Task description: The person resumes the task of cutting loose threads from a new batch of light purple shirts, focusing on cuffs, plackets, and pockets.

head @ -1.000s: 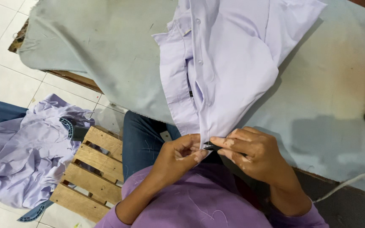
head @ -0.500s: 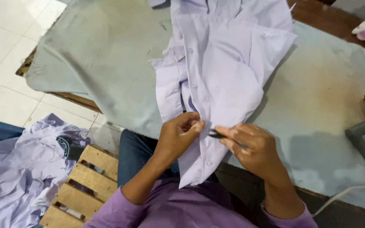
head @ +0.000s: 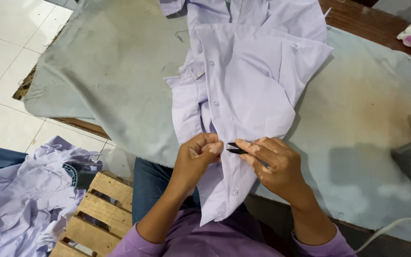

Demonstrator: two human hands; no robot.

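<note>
At table edge, head view: both hands on lilac shirt (head: 248,95), working its button placket.
L hand (head: 197,159) fingers pinched shut on placket fabric, prob to keep it taut; R hand (head: 274,164) fingers closed on small black tool (head: 236,149), tip at the cloth. Shirt thin, smooth, creased, drapes off grey padded table cover (head: 120,85). More lilac garments (head: 20,200) heaped by slatted wood pallet (head: 96,209).

Single head cam, looks steeply down from above the person's chest, close on both hands. Faces forward over the cloth-covered surface (head: 110,76); floor (head: 5,43) at left.
</note>
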